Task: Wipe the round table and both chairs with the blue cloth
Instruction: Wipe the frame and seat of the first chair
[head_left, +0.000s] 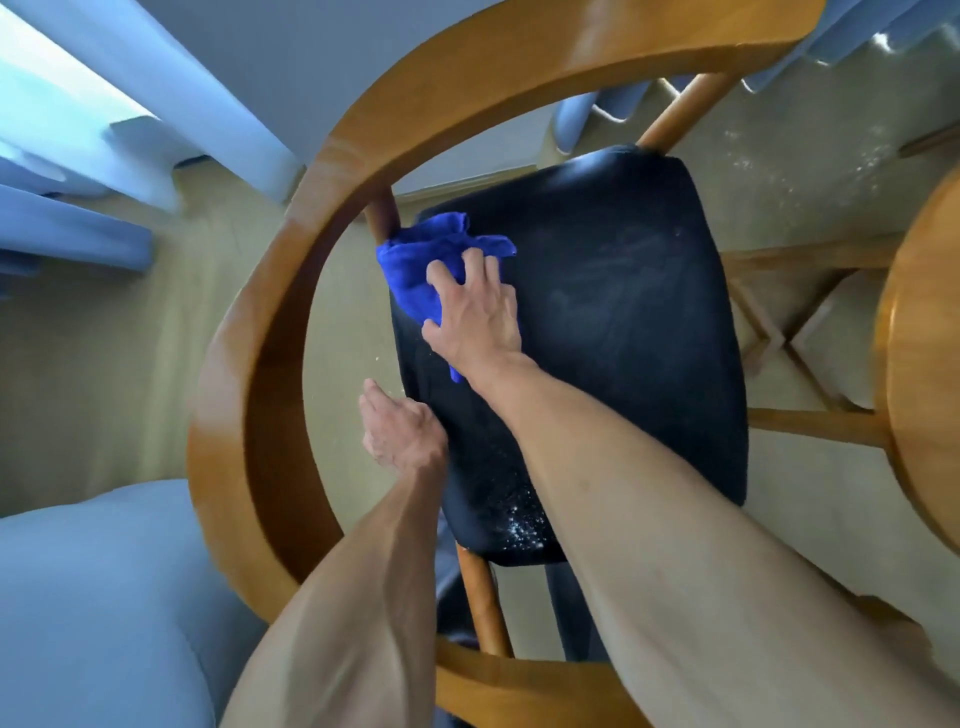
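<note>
- My right hand (475, 317) presses the blue cloth (415, 270) flat onto the seat, fingers spread over it and thumb out to the side, just above the middle of the frame.
- My left hand (397, 431) rests at the left edge of the seat, curled loosely; I cannot tell whether it grips the edge or only touches it.
- The blue cloth is bunched against the upper left corner of the black seat cushion (613, 322), touching a wooden spindle (383, 215) there, with a small tail of it showing below my right wrist.
- The chair (270, 364) has a curved wooden back rail that sweeps from the top of the frame down the left side and under my forearms.
- White specks (522, 527) lie on the cushion near its lower edge, beside my right forearm, and faint smears show in the cushion's upper right part.
- The round table (919, 374) shows as a wooden edge at the right of the frame, with its crossed wooden base beside it.
- Pale blue curtains (78, 156) hang at the upper left.
- I can read no writing, label or brand on anything.
</note>
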